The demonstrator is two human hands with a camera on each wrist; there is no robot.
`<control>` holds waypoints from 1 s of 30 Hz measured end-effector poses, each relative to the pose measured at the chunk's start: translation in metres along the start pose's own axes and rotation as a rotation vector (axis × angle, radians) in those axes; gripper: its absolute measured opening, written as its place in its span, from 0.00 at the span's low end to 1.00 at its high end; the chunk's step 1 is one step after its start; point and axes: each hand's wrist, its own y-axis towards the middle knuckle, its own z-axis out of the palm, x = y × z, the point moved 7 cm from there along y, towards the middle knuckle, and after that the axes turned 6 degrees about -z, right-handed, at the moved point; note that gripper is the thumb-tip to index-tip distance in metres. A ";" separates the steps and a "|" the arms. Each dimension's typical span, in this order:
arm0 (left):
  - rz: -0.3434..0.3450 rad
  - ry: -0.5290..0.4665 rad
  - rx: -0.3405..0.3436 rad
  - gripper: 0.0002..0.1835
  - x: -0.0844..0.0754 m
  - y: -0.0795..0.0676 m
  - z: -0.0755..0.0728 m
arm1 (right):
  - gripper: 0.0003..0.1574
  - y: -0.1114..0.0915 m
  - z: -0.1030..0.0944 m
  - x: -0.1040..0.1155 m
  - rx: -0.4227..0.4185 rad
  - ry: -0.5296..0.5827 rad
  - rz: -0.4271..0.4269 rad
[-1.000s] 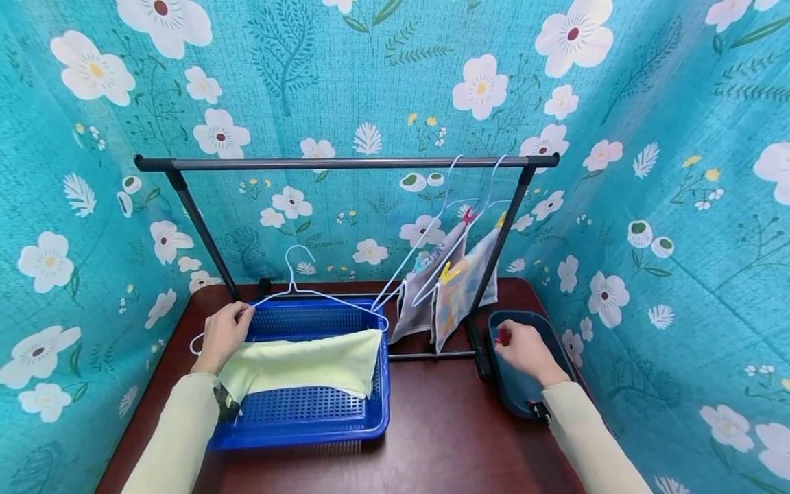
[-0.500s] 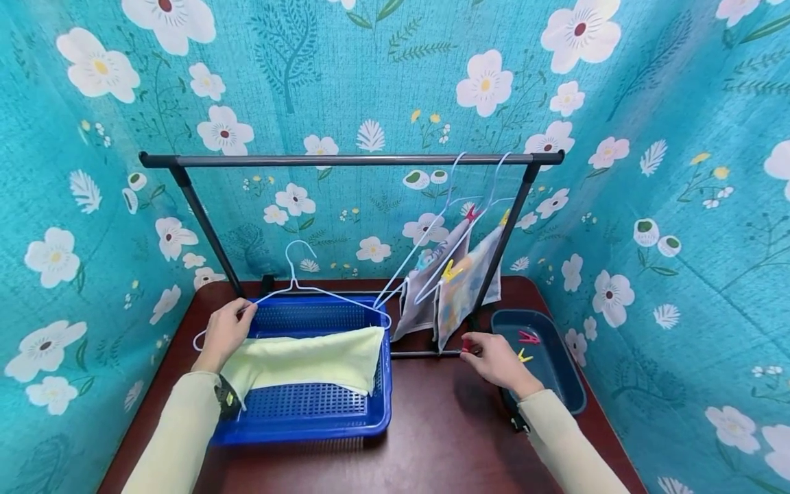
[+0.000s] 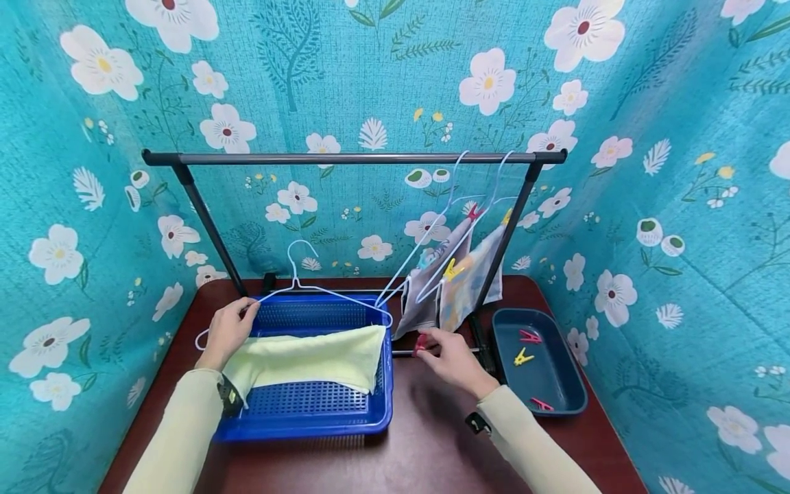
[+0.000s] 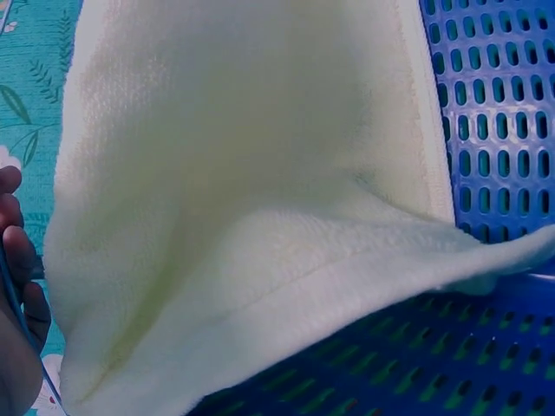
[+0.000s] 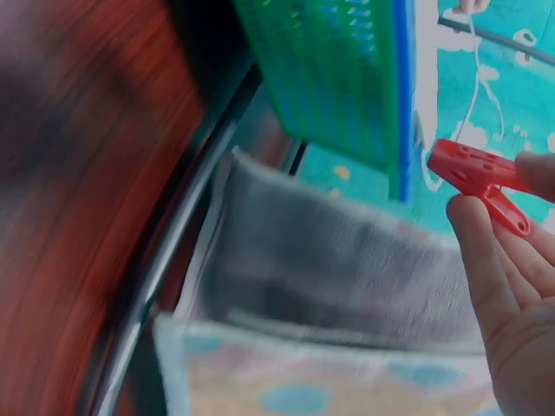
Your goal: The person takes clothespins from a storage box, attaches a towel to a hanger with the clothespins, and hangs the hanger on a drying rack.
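My left hand (image 3: 230,333) grips a light blue wire hanger (image 3: 295,283) near its left end, above the blue basket. A pale yellow towel (image 3: 308,358) lies across the basket under the hanger; in the left wrist view the towel (image 4: 260,173) fills the middle, with the curled fingers (image 4: 22,260) at the left edge. My right hand (image 3: 455,362) pinches a red clothespin (image 5: 473,169) between thumb and fingers, just right of the basket and in front of the hanging cloths.
The blue mesh basket (image 3: 302,432) stands on the dark red table (image 3: 407,453). A black rack (image 3: 345,159) bears two hangers with a grey cloth (image 3: 422,302) and a patterned cloth (image 3: 472,281). To the right, a dark tray (image 3: 558,374) holds several red and yellow clothespins.
My right hand has come out of the dark tray and moved left with the red clothespin, toward the basket. My left hand has kept its grip on the hanger.
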 end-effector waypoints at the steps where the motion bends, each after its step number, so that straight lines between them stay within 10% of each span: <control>1: -0.001 -0.002 -0.003 0.17 0.000 0.000 0.000 | 0.23 0.003 0.003 0.004 -0.005 0.010 -0.012; 30: -0.011 -0.034 0.002 0.17 0.000 0.000 0.000 | 0.12 0.061 0.024 0.033 -0.028 0.004 -0.171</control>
